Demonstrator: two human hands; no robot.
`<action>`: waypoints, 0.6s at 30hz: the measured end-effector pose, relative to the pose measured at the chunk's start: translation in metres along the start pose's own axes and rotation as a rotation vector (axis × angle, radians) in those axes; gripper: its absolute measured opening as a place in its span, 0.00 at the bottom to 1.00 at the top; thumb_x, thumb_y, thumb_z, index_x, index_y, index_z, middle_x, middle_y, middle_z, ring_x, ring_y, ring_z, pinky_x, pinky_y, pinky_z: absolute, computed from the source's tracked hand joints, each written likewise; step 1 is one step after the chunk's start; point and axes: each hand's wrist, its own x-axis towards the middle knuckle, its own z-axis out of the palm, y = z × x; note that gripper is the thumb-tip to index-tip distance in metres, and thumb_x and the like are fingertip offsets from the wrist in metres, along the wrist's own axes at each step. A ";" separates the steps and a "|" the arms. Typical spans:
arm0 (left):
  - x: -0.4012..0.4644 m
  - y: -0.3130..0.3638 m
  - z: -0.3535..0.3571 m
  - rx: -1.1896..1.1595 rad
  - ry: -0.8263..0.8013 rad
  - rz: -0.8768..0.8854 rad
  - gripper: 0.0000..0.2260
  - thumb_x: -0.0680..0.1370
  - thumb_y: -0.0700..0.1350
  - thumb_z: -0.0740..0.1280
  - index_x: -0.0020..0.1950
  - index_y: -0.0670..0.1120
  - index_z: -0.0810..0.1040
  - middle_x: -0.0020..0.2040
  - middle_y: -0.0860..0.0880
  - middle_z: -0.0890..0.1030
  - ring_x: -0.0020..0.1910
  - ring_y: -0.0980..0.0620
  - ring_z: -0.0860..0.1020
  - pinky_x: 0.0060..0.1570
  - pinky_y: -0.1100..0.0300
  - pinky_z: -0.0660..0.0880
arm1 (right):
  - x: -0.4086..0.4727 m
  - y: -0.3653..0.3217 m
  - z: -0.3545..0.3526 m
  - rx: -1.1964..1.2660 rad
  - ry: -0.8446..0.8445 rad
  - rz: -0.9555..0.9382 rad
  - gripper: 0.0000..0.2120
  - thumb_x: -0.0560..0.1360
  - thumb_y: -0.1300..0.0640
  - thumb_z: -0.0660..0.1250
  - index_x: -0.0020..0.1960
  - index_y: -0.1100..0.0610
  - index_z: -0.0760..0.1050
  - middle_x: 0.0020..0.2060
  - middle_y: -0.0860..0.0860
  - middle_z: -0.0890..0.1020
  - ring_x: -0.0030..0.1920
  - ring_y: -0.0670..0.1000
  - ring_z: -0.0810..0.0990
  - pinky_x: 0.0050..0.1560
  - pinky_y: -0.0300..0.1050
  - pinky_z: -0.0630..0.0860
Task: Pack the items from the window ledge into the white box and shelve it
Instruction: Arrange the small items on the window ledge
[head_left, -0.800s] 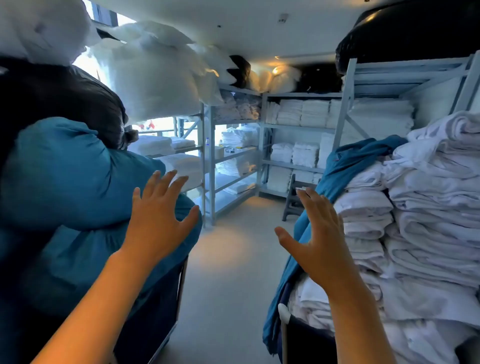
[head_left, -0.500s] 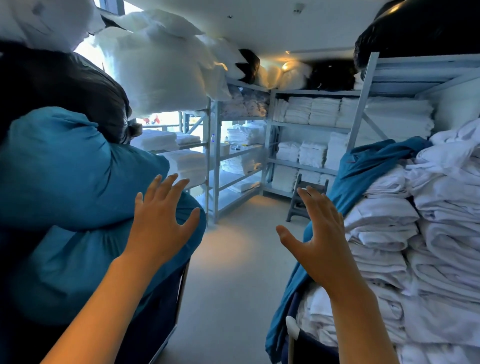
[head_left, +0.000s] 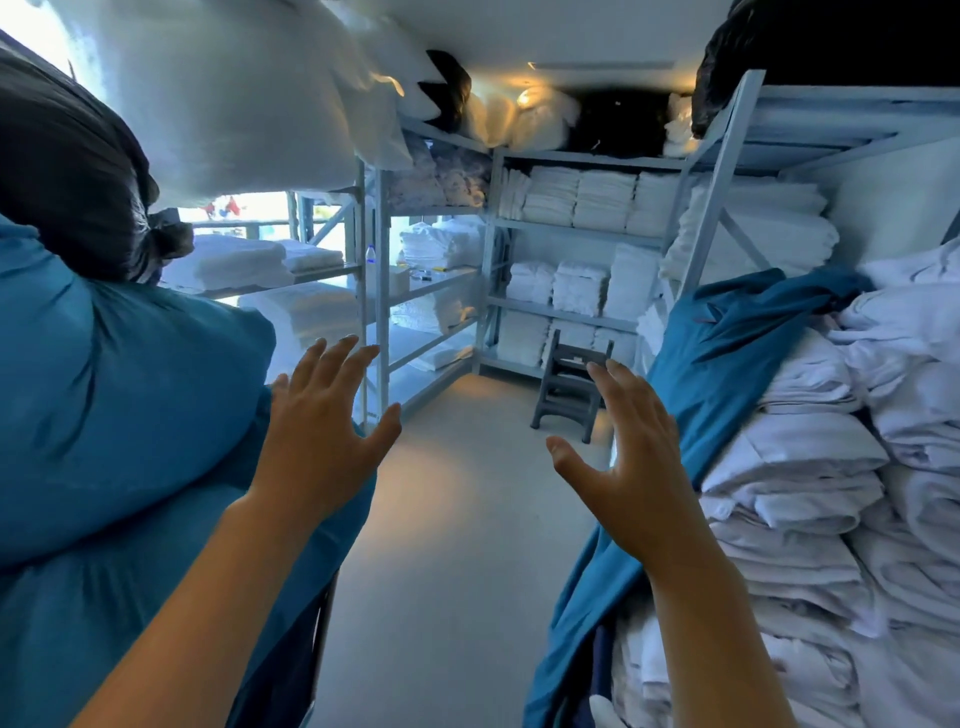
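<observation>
Both hands: left hand (head_left: 324, 441) and right hand (head_left: 631, 457) are raised, fingers spread wide, nothing held, probably kept clear between the laundry stacks.
White box: a small one (head_left: 399, 279) is seen at the mid-shelf (head_left: 441, 283) edge by the window.

Left hand (head_left: 322, 441) and right hand (head_left: 631, 462) raised (fingers spread) between linen stacks (head_left: 810, 467).

This is a linen storage room, because grey metal shelves (head_left: 566, 228) carry folded white towels (head_left: 576, 200), and big blue laundry bags (head_left: 104, 395) stand beside stacked sheets (head_left: 810, 467).
</observation>
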 end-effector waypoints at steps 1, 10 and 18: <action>0.009 -0.007 0.004 -0.006 -0.005 0.011 0.30 0.77 0.62 0.59 0.77 0.53 0.67 0.80 0.51 0.65 0.82 0.46 0.57 0.77 0.36 0.56 | 0.007 -0.001 0.007 -0.009 -0.001 0.009 0.42 0.73 0.29 0.60 0.82 0.45 0.58 0.81 0.45 0.60 0.82 0.51 0.55 0.79 0.67 0.56; 0.061 -0.075 0.028 -0.078 -0.017 0.027 0.30 0.77 0.62 0.59 0.77 0.51 0.70 0.80 0.50 0.67 0.81 0.46 0.59 0.78 0.39 0.57 | 0.056 -0.003 0.051 -0.117 -0.015 0.026 0.41 0.74 0.29 0.58 0.82 0.47 0.58 0.81 0.46 0.60 0.83 0.51 0.54 0.79 0.67 0.56; 0.089 -0.115 0.050 -0.162 -0.006 -0.010 0.28 0.78 0.61 0.61 0.76 0.52 0.70 0.79 0.50 0.67 0.81 0.48 0.60 0.77 0.43 0.56 | 0.097 0.010 0.071 -0.207 -0.023 0.023 0.40 0.74 0.30 0.59 0.81 0.48 0.60 0.81 0.47 0.61 0.82 0.52 0.56 0.78 0.67 0.58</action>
